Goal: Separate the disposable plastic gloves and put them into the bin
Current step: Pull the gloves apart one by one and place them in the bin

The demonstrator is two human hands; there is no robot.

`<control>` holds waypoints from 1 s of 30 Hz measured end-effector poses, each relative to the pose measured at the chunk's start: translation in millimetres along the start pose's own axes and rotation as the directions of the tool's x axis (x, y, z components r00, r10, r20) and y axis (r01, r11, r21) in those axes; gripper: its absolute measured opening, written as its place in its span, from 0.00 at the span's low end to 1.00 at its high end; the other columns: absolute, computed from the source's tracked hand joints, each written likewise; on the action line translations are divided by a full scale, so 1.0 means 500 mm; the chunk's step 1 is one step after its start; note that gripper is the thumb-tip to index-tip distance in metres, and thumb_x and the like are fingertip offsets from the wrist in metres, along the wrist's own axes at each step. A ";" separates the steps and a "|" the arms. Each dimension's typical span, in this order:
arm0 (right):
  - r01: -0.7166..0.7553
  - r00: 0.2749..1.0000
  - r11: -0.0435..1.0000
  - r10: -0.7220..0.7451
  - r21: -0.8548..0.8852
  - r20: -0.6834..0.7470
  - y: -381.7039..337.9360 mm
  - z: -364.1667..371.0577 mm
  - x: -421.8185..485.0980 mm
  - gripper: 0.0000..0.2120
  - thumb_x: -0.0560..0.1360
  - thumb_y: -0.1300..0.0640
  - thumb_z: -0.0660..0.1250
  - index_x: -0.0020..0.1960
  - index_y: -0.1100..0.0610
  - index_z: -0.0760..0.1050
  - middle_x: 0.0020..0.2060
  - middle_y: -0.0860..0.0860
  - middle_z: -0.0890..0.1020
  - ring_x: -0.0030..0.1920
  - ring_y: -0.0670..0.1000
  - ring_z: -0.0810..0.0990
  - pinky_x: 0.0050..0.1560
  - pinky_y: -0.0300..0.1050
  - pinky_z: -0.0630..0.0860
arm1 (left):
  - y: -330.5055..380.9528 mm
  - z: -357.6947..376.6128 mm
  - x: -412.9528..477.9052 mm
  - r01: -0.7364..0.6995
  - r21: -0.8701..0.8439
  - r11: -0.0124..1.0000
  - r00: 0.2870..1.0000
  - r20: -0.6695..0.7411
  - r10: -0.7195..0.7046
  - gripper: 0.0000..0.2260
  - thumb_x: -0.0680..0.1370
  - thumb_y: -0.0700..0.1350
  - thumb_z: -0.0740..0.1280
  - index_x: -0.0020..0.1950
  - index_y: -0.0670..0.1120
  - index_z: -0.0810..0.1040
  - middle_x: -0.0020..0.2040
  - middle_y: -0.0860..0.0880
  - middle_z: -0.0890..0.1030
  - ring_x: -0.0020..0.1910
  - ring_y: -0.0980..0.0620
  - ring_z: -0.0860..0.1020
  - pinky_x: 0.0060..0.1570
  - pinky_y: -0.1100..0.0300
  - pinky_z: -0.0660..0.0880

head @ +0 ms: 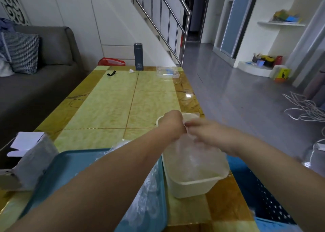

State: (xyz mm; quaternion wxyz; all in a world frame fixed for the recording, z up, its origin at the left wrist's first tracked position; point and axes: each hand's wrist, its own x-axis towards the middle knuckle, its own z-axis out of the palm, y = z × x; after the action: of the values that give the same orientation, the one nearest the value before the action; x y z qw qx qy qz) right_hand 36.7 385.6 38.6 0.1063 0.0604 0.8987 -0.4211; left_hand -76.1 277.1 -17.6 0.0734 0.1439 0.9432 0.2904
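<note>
A clear plastic glove (190,152) hangs over the cream bin (198,182) at the table's right side. My left hand (171,124) and my right hand (202,128) meet above the bin, and both pinch the glove's top edge. More clear gloves (146,196) lie heaped on the blue tray (58,168) near me, partly hidden under my left forearm.
A grey cardboard box (33,159) stands at the tray's left. A dark flask (138,56), a clear plastic container (168,72) and a black strap (111,73) sit at the table's far end. A blue perforated basket (260,187) is at the lower right. A sofa is on the left.
</note>
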 end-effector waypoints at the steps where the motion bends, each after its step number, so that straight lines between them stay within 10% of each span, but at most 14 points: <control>1: -0.025 0.995 0.988 0.039 -0.153 0.089 0.008 0.007 0.009 0.15 0.82 0.53 0.60 0.67 0.43 0.72 0.59 0.53 0.79 0.56 0.53 0.80 0.50 0.46 0.77 | -0.002 -0.004 -0.003 -0.024 -0.051 0.998 0.999 -0.030 0.022 0.17 0.74 0.42 0.73 0.63 0.47 0.80 0.58 0.46 0.82 0.57 0.44 0.82 0.57 0.53 0.79; 6: -0.018 0.981 0.862 0.113 -0.506 0.157 0.028 0.086 0.075 0.41 0.77 0.33 0.58 0.83 0.43 0.44 0.74 0.54 0.72 0.69 0.59 0.74 0.70 0.53 0.71 | -0.055 -0.064 -0.061 -0.114 -0.266 0.957 0.973 -0.226 0.053 0.20 0.74 0.42 0.74 0.66 0.49 0.79 0.64 0.51 0.78 0.63 0.52 0.77 0.62 0.57 0.75; 13: -0.112 0.961 0.715 0.256 -0.690 0.109 0.033 0.175 0.110 0.22 0.76 0.48 0.67 0.70 0.45 0.73 0.57 0.51 0.79 0.50 0.55 0.77 0.53 0.53 0.76 | -0.260 -0.107 -0.246 -0.092 -0.002 0.996 0.972 -0.219 0.089 0.08 0.78 0.49 0.72 0.57 0.53 0.82 0.59 0.55 0.79 0.61 0.53 0.76 0.60 0.59 0.71; 17: -0.151 0.950 0.610 0.307 -0.778 0.056 -0.022 0.177 0.073 0.21 0.76 0.47 0.64 0.68 0.47 0.76 0.59 0.50 0.79 0.59 0.58 0.78 0.62 0.59 0.75 | -0.362 -0.068 -0.349 0.020 0.254 0.967 0.999 -0.036 -0.011 0.19 0.79 0.56 0.68 0.70 0.56 0.77 0.72 0.54 0.74 0.72 0.49 0.71 0.69 0.54 0.69; 22: -0.169 0.978 0.527 -0.015 -0.833 -0.207 -0.110 0.171 -0.016 0.17 0.79 0.53 0.60 0.67 0.51 0.73 0.62 0.52 0.76 0.64 0.58 0.74 0.60 0.53 0.69 | -0.416 -0.039 -0.377 0.042 0.267 0.963 0.998 -0.052 -0.029 0.16 0.79 0.52 0.66 0.66 0.55 0.80 0.65 0.53 0.80 0.64 0.47 0.76 0.63 0.52 0.73; 26: 0.088 0.894 0.686 -0.374 -0.722 -0.247 -0.159 0.230 -0.067 0.15 0.76 0.58 0.60 0.61 0.53 0.76 0.55 0.52 0.77 0.59 0.57 0.75 0.48 0.48 0.70 | -0.426 -0.048 -0.370 0.046 0.208 0.977 0.990 -0.141 -0.017 0.10 0.79 0.50 0.68 0.56 0.51 0.85 0.55 0.51 0.83 0.59 0.45 0.78 0.57 0.52 0.75; 30: 0.258 0.906 0.935 -0.321 -0.243 -0.275 -0.122 0.333 -0.067 0.14 0.81 0.48 0.58 0.60 0.49 0.80 0.55 0.45 0.82 0.55 0.47 0.79 0.58 0.52 0.79 | -0.421 -0.093 -0.379 0.010 0.028 1.000 0.949 -0.316 -0.001 0.11 0.78 0.52 0.71 0.55 0.50 0.88 0.53 0.54 0.86 0.56 0.51 0.81 0.57 0.55 0.77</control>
State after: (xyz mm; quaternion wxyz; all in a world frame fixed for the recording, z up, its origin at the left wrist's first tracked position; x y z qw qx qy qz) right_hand 80.3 218.1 -11.6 -0.0948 -0.0200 0.9410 -0.3243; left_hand 45.1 26.7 -89.1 -0.0797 0.0942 0.9473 0.2957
